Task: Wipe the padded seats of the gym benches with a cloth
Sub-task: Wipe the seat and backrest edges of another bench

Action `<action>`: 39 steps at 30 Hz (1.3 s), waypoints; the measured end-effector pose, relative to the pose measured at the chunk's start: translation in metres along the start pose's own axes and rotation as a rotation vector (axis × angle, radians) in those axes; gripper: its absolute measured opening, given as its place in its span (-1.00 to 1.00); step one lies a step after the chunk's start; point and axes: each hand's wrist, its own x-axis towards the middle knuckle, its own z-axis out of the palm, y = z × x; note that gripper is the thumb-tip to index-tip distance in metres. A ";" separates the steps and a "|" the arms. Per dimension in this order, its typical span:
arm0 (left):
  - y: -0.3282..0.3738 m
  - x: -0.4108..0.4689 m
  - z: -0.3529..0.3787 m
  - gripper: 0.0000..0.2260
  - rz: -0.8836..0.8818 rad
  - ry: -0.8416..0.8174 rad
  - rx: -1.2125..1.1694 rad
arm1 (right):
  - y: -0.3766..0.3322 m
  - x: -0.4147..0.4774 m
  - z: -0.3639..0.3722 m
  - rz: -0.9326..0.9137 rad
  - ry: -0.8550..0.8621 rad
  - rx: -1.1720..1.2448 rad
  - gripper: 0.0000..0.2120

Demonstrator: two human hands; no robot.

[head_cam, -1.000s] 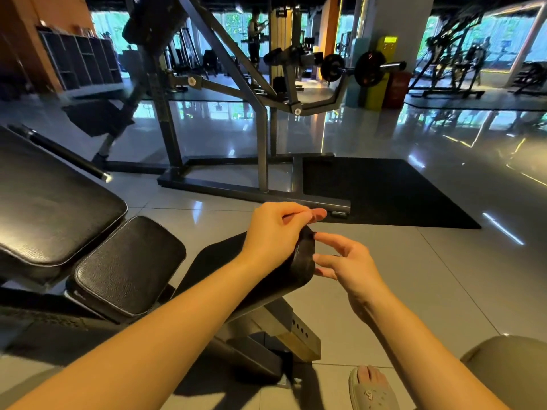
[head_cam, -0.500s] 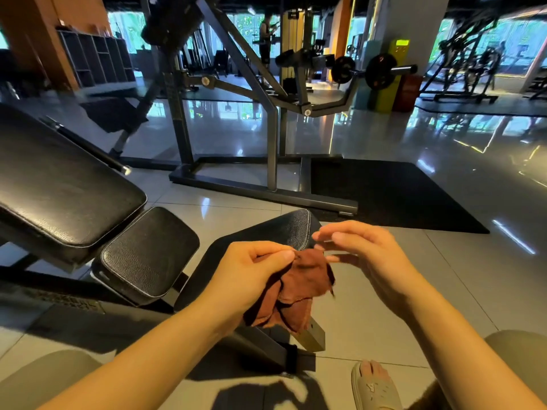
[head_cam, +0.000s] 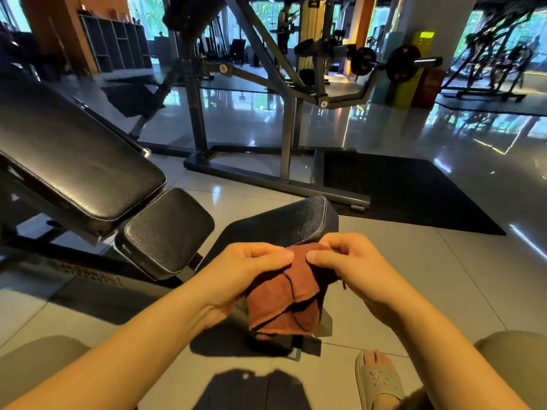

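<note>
A reddish-brown cloth (head_cam: 288, 294) hangs crumpled between my two hands, just in front of a black padded seat (head_cam: 293, 221) that tilts up toward me. My left hand (head_cam: 251, 270) pinches the cloth's top edge from the left. From the right, my right hand (head_cam: 349, 261) pinches the same edge. To the left stands another bench with a small black seat pad (head_cam: 165, 229) and a long inclined back pad (head_cam: 68, 161). The cloth hides the near end of the tilted seat.
A steel-framed plate-loaded machine (head_cam: 284, 119) stands behind the benches, with a black floor mat (head_cam: 408, 193) to its right. The floor is glossy grey tile. My sandalled right foot (head_cam: 377, 380) shows at the bottom right. A person stands far back near a cable station.
My left hand lifted the cloth off the tilted seat and drew it toward me. My right hand closed in and took hold of the cloth's top edge.
</note>
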 end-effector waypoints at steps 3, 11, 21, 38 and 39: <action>-0.005 -0.009 -0.010 -0.70 -0.019 -0.081 0.074 | -0.002 -0.002 0.002 0.076 0.066 0.042 -0.78; -0.011 -0.027 -0.030 -0.87 0.019 0.085 0.069 | 0.001 -0.018 0.023 0.024 0.247 -0.311 -0.91; -0.021 -0.042 -0.039 -0.82 -0.070 0.153 -0.159 | -0.004 -0.039 0.096 -0.124 0.090 -0.341 -0.77; 0.003 -0.073 -0.074 -0.74 0.042 -0.072 0.462 | -0.027 -0.030 0.065 0.207 -0.111 0.199 -0.91; 0.005 -0.075 -0.076 -0.72 0.069 -0.080 0.432 | -0.031 -0.027 0.062 0.208 -0.130 0.209 -0.91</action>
